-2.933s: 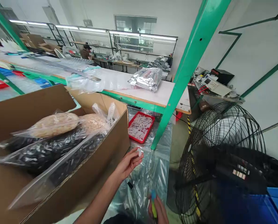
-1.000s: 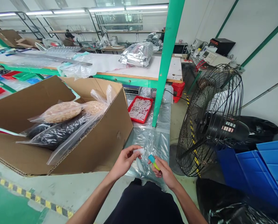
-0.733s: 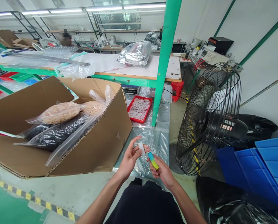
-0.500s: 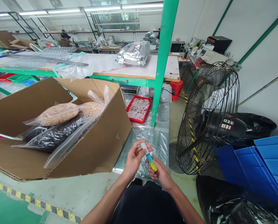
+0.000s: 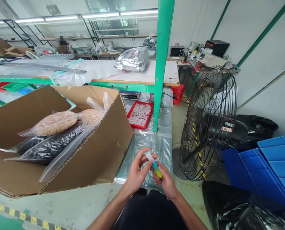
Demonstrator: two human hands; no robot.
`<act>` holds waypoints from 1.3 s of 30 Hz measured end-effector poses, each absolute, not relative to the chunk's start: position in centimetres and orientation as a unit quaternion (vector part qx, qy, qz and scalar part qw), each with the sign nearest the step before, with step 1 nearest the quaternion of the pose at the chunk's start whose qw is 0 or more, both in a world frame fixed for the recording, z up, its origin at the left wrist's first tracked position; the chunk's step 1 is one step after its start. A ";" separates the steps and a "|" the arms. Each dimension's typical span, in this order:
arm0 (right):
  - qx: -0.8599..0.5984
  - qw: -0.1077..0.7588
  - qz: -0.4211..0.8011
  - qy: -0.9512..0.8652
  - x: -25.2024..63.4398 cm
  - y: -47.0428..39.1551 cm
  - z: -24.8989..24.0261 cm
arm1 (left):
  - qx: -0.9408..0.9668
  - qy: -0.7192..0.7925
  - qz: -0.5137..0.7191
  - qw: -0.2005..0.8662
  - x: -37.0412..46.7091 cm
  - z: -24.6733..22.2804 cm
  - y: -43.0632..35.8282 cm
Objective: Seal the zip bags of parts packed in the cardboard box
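Note:
A small tube-like piece (image 5: 157, 169), blue shading to yellow-green with a whitish end (image 5: 149, 156), is held between both hands. My left hand (image 5: 138, 171) pinches the whitish end between thumb and fingers. Around the coloured lower part my right hand (image 5: 165, 180) has its fingers closed. Both hands are above the plastic-covered surface (image 5: 142, 143). Beyond them lies a red tray (image 5: 146, 125) with several small whitish pieces (image 5: 140, 114).
To the left stands an open cardboard box (image 5: 104, 153) holding bagged parts. A green post (image 5: 159, 73) rises ahead, by a workbench (image 5: 101, 72). At right are a black fan (image 5: 208, 127), blue panels (image 5: 250, 169) and a black bag (image 5: 233, 204). A person (image 5: 63, 46) is far off.
The view has shifted slightly, the background sitting lower and further left. The held piece has turned slightly in my hands, and both hands still grip it.

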State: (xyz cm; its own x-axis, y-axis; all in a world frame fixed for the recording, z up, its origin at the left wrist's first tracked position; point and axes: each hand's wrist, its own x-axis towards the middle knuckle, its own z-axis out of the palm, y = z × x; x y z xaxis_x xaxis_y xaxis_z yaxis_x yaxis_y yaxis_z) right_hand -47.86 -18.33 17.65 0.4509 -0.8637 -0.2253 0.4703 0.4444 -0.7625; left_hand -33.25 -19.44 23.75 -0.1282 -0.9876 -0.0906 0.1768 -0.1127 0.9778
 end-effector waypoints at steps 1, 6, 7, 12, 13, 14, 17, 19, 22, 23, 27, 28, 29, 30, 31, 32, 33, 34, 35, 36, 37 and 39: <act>-0.309 0.791 -0.424 0.314 -47.9 -18.4 17.8 | 0.450 -0.474 -0.587 0.478 -33.2 24.0 -19.2; -0.281 0.802 -0.417 0.321 -47.7 -18.5 18.3 | 0.440 -0.558 -0.547 0.441 -33.0 25.7 -18.7; -0.282 0.802 -0.416 0.322 -47.6 -18.5 18.4 | 0.444 -0.568 -0.537 0.437 -32.9 26.0 -18.8; -0.291 0.790 -0.425 0.334 -47.4 -18.6 18.4 | 0.472 -0.584 -0.508 0.422 -32.5 26.0 -18.9; -0.293 0.788 -0.425 0.335 -47.4 -18.7 18.5 | 0.475 -0.587 -0.503 0.421 -32.4 25.8 -18.9; -0.295 0.789 -0.420 0.337 -47.4 -18.7 18.5 | 0.477 -0.587 -0.499 0.423 -32.3 25.7 -19.0; -0.293 0.809 -0.382 0.338 -47.5 -18.9 18.4 | 0.489 -0.555 -0.510 0.439 -32.0 24.9 -19.4; -0.281 0.828 -0.348 0.339 -47.5 -19.0 18.2 | 0.496 -0.520 -0.529 0.450 -31.8 24.4 -20.0; -0.271 0.839 -0.318 0.348 -47.5 -19.1 18.0 | 0.495 -0.482 -0.554 0.465 -31.6 23.6 -20.8; -0.274 0.839 -0.313 0.351 -47.5 -19.1 18.0 | 0.494 -0.473 -0.557 0.472 -31.4 23.4 -21.0; -0.274 0.845 -0.299 0.348 -47.5 -19.3 18.0 | 0.506 -0.435 -0.543 0.509 -30.9 23.1 -21.5; -0.269 0.847 -0.298 0.348 -47.5 -19.3 18.1 | 0.512 -0.428 -0.537 0.517 -30.8 23.2 -21.6; -0.262 0.850 -0.298 0.347 -47.5 -19.4 18.1 | 0.517 -0.422 -0.531 0.523 -30.7 23.2 -21.7; -0.255 0.852 -0.300 0.345 -47.5 -19.4 18.1 | 0.521 -0.419 -0.526 0.526 -30.6 23.3 -21.8; -0.250 0.854 -0.302 0.341 -47.5 -19.4 18.2 | 0.525 -0.417 -0.521 0.528 -30.5 23.3 -21.8; -0.246 0.857 -0.303 0.336 -47.5 -19.4 18.2 | 0.528 -0.416 -0.519 0.528 -30.4 23.4 -21.9; -0.243 0.860 -0.303 0.331 -47.5 -19.4 18.2 | 0.530 -0.416 -0.519 0.527 -30.4 23.4 -21.9; -0.242 0.862 -0.303 0.328 -47.5 -19.4 18.2 | 0.530 -0.416 -0.520 0.526 -30.4 23.4 -21.9; -0.240 0.863 -0.304 0.326 -47.5 -19.4 18.2 | 0.529 -0.416 -0.523 0.523 -30.5 23.4 -21.8; -0.240 0.863 -0.304 0.326 -47.5 -19.4 18.3 | 0.527 -0.415 -0.528 0.521 -30.6 23.3 -21.8; -0.239 0.862 -0.306 0.327 -47.5 -19.4 18.3 | 0.525 -0.412 -0.534 0.519 -30.7 23.3 -21.7; -0.242 0.859 -0.308 0.329 -47.5 -19.4 18.3 | 0.518 -0.406 -0.546 0.518 -31.0 23.2 -21.6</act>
State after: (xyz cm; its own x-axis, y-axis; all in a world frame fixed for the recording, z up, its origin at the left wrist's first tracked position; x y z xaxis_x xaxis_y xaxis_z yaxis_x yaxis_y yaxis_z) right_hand -47.45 -19.41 18.33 0.5944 -0.6883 -0.4158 0.3697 0.6931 -0.6189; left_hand -30.98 -21.57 23.17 0.0736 -0.9866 -0.1456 0.1443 -0.1339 0.9804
